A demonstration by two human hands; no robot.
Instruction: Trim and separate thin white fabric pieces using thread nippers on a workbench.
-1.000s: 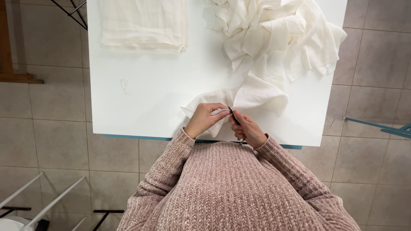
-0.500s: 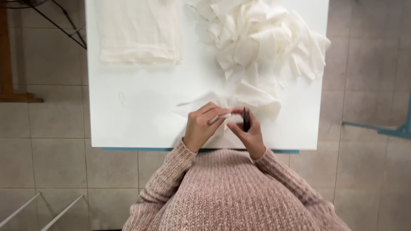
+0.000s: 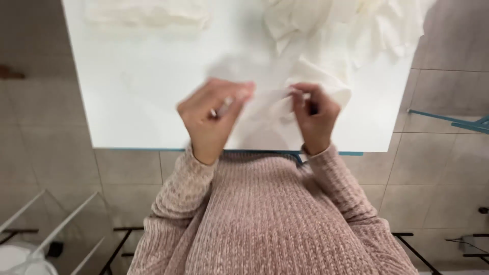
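Here the left hand (image 3: 211,119) is pinching one edge of a white cloth piece (image 3: 265,114) at centre frame, and the right hand (image 3: 316,117) is gripping the opposite edge, possibly with a small dark tool, though blur is hiding it. Keeping the cloth taut is helping. The white table (image 3: 127,102) is offering open room at left; its near edge is lying just below the wrists.

A white table (image 3: 142,97) is seen in the upper half of the frame, with a thin blue edge along its near side. A flat stack of folded cream cloths (image 3: 147,12) is placed at the upper left of the table. Grey floor tiles (image 3: 46,147) are seen around it. A white metal rack (image 3: 56,224) is found at the lower left, and a blue bar (image 3: 448,121) at the right edge.
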